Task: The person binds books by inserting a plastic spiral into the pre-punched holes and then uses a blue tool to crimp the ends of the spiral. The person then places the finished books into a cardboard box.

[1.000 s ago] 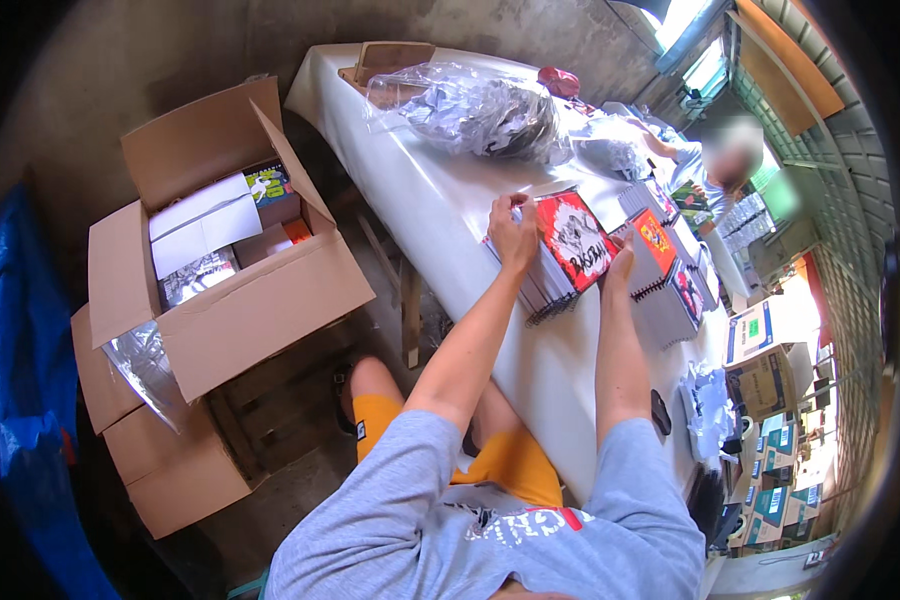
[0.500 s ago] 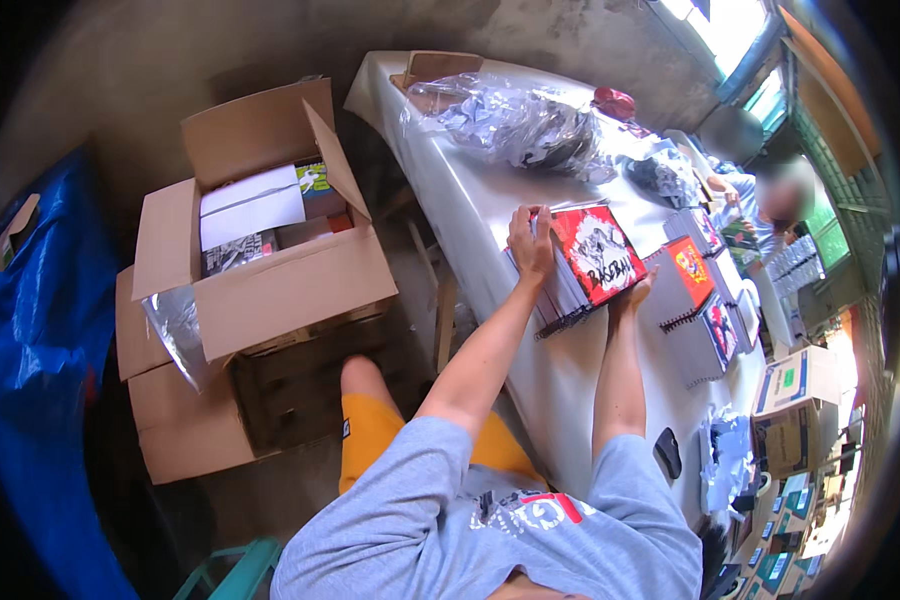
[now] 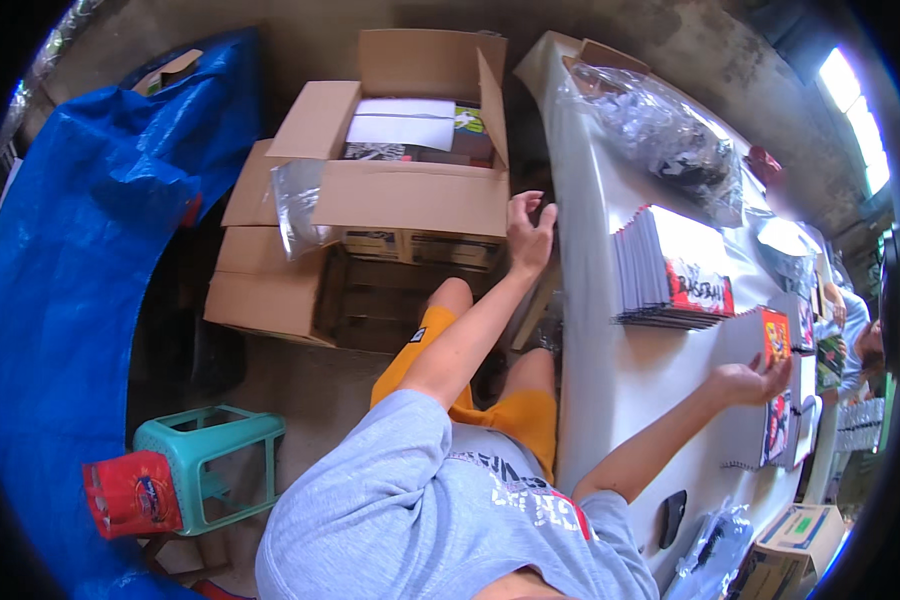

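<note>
My left hand (image 3: 532,235) is in the air between the open carton and the table edge, fingers loosely bent and apart, holding nothing. A stack of spiral notebooks (image 3: 698,285) with red and white covers stands on the table, apart from both hands. My right hand (image 3: 750,382), palm up with its fingers spread, is beside a second notebook stack (image 3: 742,345) with an orange cover on top. Whether its fingertips touch that stack I cannot tell. The open carton (image 3: 410,190) holds white-topped packs and printed books.
The white-covered table (image 3: 610,400) also bears clear plastic wrapping (image 3: 660,130) and a dark flat object (image 3: 673,518). At left are a blue tarp (image 3: 80,270), a teal stool (image 3: 220,450) and a red packet (image 3: 135,495). Another person (image 3: 850,330) is at far right.
Both hands have let go of the red-covered notebook stack, which now stands on the table. My left hand has moved left toward the carton, my right hand toward the orange-covered stack. The view has turned left.
</note>
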Demonstrator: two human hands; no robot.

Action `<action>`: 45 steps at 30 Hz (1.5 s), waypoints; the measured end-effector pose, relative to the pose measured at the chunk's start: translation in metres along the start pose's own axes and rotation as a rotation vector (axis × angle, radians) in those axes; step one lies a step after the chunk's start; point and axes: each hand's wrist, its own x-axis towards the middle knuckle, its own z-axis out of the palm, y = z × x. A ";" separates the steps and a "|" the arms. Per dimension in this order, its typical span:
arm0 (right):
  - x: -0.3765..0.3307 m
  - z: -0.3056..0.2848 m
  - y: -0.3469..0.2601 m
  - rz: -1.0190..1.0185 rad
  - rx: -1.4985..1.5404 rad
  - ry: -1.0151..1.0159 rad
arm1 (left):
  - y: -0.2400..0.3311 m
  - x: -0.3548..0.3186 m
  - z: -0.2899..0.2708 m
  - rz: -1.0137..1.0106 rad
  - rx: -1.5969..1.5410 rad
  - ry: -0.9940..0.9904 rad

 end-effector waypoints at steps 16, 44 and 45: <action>-0.372 0.219 0.152 0.982 -0.052 -1.891 | -0.054 0.221 -0.255 0.068 1.005 -0.066; -0.588 0.192 0.319 2.012 -0.750 -0.869 | -0.087 0.227 -0.229 -0.180 1.488 -0.203; -0.588 0.195 0.314 2.009 -0.756 -0.918 | -0.085 0.229 -0.230 -0.184 1.477 -0.204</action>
